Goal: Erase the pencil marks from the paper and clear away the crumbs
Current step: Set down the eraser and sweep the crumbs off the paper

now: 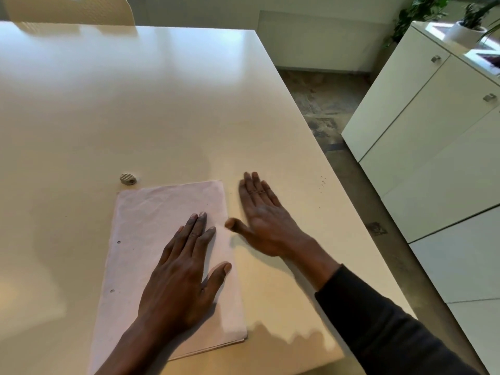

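A pale, creased sheet of paper (151, 212) with two punched holes on its left side lies near the front of the white table (162, 104). My left hand (181, 274) rests flat on the paper's right half, fingers straight. Just right of the paper, my right hand (263, 215) lies flat on the table with its fingers straight and thumb spread toward the paper's edge. A small grey ribbed eraser (128, 179) sits on the table just beyond the paper's far left corner. A few dark crumbs (322, 182) dot the table near its right edge.
The table's right edge runs diagonally; beyond it is a mottled floor (319, 104) and white cabinets (422, 125) with potted plants (468, 25) on top. A beige chair back (73, 9) stands at the far side of the table.
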